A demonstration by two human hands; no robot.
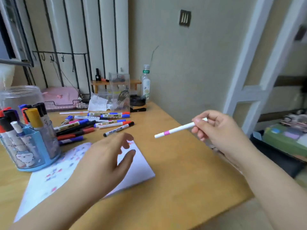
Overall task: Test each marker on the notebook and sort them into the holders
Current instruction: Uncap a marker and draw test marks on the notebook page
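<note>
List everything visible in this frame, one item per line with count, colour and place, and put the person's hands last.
desk: one, light wood, fills the foreground
notebook: one, white with small coloured test marks, near left on the desk
blue holder: one, blue with clear walls, far left, full of upright markers
clear jar: one, transparent, behind the blue holder
loose markers: a pile, too overlapped to count; red, blue, black caps; behind the notebook
clear box: one, transparent, at the back of the desk
bottle: one, clear with a green label, by the wall
white marker: one, white with a pink band, held above the desk
left hand: fingers relaxed, over the notebook
right hand: grips the white marker
</note>
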